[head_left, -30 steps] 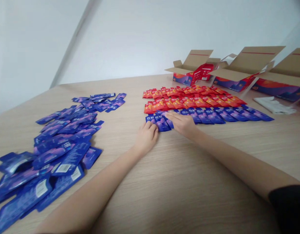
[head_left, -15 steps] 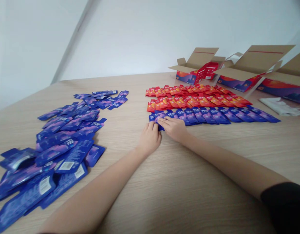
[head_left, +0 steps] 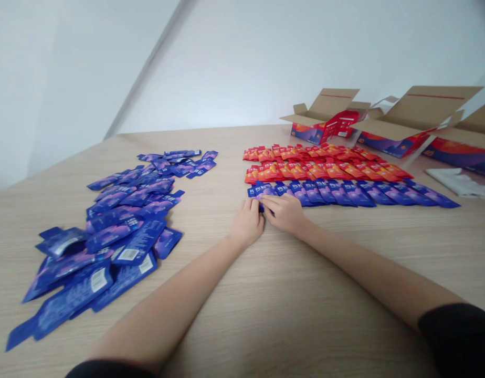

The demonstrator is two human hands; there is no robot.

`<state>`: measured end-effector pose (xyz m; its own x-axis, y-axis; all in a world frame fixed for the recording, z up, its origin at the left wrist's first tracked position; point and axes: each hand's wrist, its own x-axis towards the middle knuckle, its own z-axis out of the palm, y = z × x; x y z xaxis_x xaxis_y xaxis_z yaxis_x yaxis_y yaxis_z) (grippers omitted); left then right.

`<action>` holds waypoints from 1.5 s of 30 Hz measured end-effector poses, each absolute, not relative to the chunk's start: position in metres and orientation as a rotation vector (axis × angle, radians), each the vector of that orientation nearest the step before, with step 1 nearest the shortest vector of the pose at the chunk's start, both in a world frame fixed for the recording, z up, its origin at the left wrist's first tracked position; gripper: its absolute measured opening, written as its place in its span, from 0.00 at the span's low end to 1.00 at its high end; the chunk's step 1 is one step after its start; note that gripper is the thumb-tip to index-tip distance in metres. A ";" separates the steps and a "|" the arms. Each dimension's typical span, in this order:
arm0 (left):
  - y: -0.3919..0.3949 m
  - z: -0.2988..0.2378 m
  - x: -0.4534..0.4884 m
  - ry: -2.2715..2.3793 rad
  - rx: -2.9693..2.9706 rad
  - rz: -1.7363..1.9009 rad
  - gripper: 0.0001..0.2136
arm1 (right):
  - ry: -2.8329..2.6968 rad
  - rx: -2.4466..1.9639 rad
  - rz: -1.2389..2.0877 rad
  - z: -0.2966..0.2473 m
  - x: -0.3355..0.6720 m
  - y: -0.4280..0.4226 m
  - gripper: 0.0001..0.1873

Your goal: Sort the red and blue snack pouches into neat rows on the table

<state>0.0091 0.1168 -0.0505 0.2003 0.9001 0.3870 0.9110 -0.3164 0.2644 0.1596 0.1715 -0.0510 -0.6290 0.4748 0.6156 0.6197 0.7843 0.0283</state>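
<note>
My left hand [head_left: 247, 223] and my right hand [head_left: 284, 212] meet at the left end of a row of blue sachets [head_left: 356, 193] laid side by side on the wooden table [head_left: 290, 294]. The fingers of both hands are curled and pressed onto the end sachet [head_left: 260, 191], which shows only partly between them. Behind the blue row lie two rows of red-orange sachets [head_left: 321, 163]. A loose heap of blue sachets [head_left: 116, 226] spreads out to the left of my left forearm.
Three open cardboard boxes [head_left: 388, 123] with printed sides stand at the back right of the table. A white crumpled wrapper [head_left: 463, 182] lies in front of them. White walls rise behind the table's far edge.
My right hand has drawn back along the blue row to its left end and closed in against my left hand. The view has shifted a little to the left.
</note>
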 end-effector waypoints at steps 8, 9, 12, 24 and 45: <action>0.117 -0.052 0.009 -1.866 -2.363 -0.738 0.10 | -2.250 -0.794 -0.337 -0.044 0.172 0.184 0.13; 0.117 -0.052 0.009 -1.864 -2.363 -0.735 0.10 | -2.246 -0.805 -0.322 -0.043 0.173 0.185 0.13; 0.116 -0.053 0.009 -1.852 -2.372 -0.723 0.10 | -2.302 -0.798 -0.237 -0.044 0.172 0.188 0.13; 0.116 -0.053 0.008 -1.837 -2.391 -0.679 0.14 | -2.474 -0.743 0.032 -0.065 0.167 0.184 0.21; -0.032 0.005 -0.176 -2.630 -1.483 -0.024 0.24 | -2.291 -0.563 -0.078 -0.036 0.178 0.165 0.16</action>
<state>-0.1764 -0.0317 0.0053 -0.5119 0.8514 0.1140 0.8533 0.5193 -0.0463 0.1778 0.1650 -0.0362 -0.6125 0.3728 0.6970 0.4192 0.9008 -0.1135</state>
